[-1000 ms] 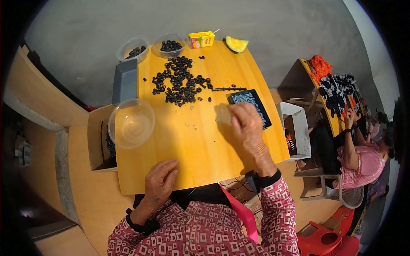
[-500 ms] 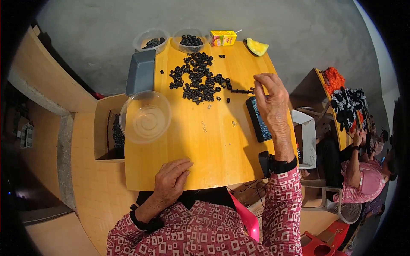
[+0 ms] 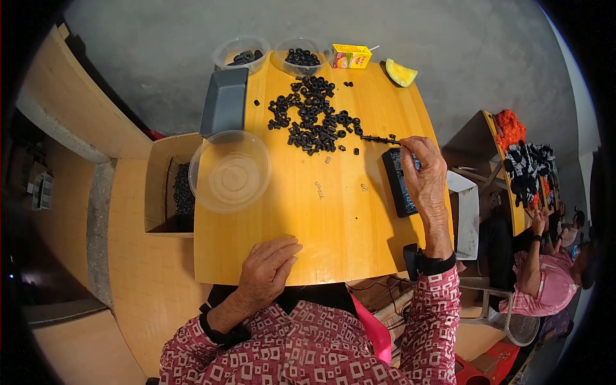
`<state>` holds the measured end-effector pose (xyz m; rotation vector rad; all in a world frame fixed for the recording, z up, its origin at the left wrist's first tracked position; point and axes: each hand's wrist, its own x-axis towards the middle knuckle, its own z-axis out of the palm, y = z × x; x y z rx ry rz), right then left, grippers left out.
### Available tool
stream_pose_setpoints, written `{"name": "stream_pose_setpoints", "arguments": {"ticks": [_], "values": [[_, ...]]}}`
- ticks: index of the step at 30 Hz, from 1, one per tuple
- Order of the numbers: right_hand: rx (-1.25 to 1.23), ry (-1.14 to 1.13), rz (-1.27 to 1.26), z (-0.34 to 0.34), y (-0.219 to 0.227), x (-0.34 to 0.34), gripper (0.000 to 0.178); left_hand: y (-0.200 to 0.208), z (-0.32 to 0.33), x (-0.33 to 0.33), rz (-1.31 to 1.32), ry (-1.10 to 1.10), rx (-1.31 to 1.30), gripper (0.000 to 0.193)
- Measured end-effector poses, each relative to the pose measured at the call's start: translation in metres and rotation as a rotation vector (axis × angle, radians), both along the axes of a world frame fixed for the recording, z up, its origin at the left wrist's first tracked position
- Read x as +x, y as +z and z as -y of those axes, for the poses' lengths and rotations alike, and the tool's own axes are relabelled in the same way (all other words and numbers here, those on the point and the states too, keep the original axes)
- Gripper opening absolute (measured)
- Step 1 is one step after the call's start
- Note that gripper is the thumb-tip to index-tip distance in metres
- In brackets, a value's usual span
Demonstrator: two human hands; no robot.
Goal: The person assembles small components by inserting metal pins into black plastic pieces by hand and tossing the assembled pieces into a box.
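The right hand (image 3: 426, 172) has fingertips at the right end of the black rod (image 3: 380, 139), near the black pieces (image 3: 314, 125); whether they are clamped, I cannot tell; the left hand (image 3: 268, 272), loosely extended, rests at the table's (image 3: 308, 234) near edge.

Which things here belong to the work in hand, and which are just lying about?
Likely part of the work:
black rod at the right hand
loose black parts
black tray of small pieces
clear bowls holding black parts

Probably just lying about:
yellow drink carton
melon wedge
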<state>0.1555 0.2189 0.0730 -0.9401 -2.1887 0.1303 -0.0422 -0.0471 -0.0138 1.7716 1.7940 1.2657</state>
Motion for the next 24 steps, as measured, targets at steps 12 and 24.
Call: {"name": "stream_pose_setpoints", "arguments": {"ticks": [12,24], "values": [[-0.049,0.069,0.354,-0.028,-0.039,-0.085,0.02,-0.004,-0.003,-0.001,-0.009,-0.007,0.001,0.022],[-0.048,0.072,0.445,-0.042,-0.056,-0.091,0.021,0.004,-0.001,0.002,0.012,-0.022,0.013,0.021]]}}
